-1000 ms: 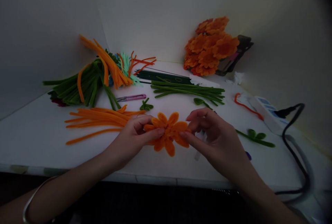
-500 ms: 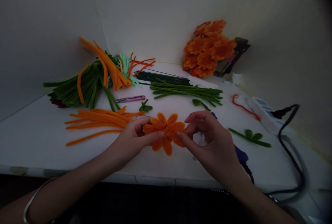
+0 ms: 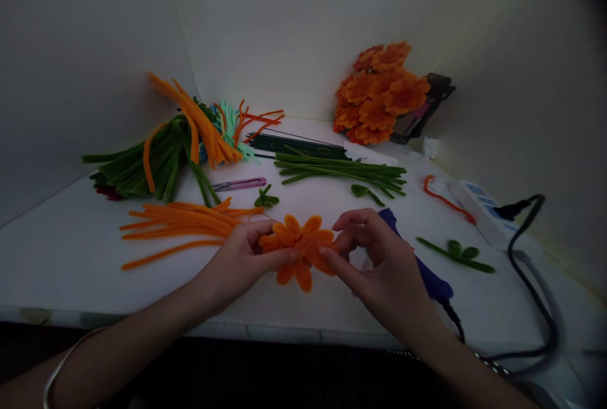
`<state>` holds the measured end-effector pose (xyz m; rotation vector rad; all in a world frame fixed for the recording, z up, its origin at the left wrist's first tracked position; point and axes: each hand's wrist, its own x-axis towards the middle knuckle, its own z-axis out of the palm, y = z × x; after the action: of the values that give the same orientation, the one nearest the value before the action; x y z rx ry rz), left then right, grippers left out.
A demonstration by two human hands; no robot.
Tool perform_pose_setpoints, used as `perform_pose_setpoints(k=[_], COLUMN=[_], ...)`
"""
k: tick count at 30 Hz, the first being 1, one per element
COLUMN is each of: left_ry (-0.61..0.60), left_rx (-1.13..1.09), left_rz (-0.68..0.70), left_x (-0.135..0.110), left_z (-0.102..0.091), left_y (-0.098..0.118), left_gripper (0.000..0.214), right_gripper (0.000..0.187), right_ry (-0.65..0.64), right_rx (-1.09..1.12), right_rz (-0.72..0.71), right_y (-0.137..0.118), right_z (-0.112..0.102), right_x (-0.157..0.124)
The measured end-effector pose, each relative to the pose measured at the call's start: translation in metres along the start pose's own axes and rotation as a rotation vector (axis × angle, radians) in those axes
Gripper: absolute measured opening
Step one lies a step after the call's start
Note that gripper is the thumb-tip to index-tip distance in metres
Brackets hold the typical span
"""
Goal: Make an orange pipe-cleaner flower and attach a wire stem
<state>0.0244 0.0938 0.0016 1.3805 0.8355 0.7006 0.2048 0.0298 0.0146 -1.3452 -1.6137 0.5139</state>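
An orange pipe-cleaner flower (image 3: 303, 275) with several looped petals is held above the front of the table. My left hand (image 3: 246, 254) grips it from the left, thumb lying over the petals near the centre. From the right, my right hand (image 3: 379, 257) pinches a petal between thumb and forefinger, the other fingers curled. Behind my left hand lies a spread of loose orange pipe cleaners (image 3: 180, 222). Partly hidden behind my right hand is a blue-purple corded tool (image 3: 434, 279), perhaps a glue gun.
Green pipe cleaners (image 3: 341, 169), pink-handled snips (image 3: 241, 184) and dark green stems (image 3: 294, 143) lie further back. Finished orange flowers (image 3: 379, 93) stand back right. A heap of green pipe cleaners (image 3: 161, 156) is at left. A white power strip (image 3: 484, 213) with black cable (image 3: 545, 308) occupies the right.
The flower and both hands sit slightly lower in the picture, and the view has shifted a little. More of the blue-purple tool shows behind my right hand. Both hands keep their hold.
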Motion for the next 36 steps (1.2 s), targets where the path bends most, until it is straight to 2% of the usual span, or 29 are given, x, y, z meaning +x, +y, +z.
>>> perform_pose_setpoints(k=[7,14,23,26,29,32,33,34,36], left_ry=[-0.092,-0.171,-0.047,-0.041,-0.046,-0.038,-0.036,-0.03,-0.02], left_rx=[-0.221,-0.234,-0.281,-0.293,-0.356,-0.455,-0.487,-0.511,-0.526], left_rz=[-0.101,-0.102,-0.164,-0.187,-0.184,-0.181,-0.181,-0.177,-0.152], left_x=[0.0,-0.001,0.001,0.0,0.0,0.002,0.002,0.003,0.003], left_z=[-0.001,-0.003,0.0,0.001,0.0,-0.001,-0.002,-0.002,-0.003], left_y=[-0.004,-0.007,-0.005,-0.005,-0.005,-0.005,-0.006,-0.006,-0.006], left_gripper=[0.017,0.008,0.017,0.021,0.022,0.017,0.017,0.017,0.017], right_gripper=[0.018,0.018,0.02,0.02,0.02,0.025,0.027,0.03,0.037], right_ry=[-0.06,-0.157,-0.166,-0.171,-0.107,0.065,0.09,0.076,-0.074], right_rx=[0.017,0.045,0.05,0.009,-0.172,-0.564,-0.715,-0.849,-0.996], right_rz=[0.022,0.064,0.091,0.095,0.062,0.025,0.071,0.133,0.276], right_y=[0.001,0.002,0.003,0.0,-0.005,-0.005,-0.003,0.001,0.011], right_z=[-0.004,-0.01,-0.009,-0.012,-0.028,-0.055,-0.065,-0.075,-0.092], right_x=[0.003,0.003,0.003,0.004,0.007,0.011,0.012,0.013,0.013])
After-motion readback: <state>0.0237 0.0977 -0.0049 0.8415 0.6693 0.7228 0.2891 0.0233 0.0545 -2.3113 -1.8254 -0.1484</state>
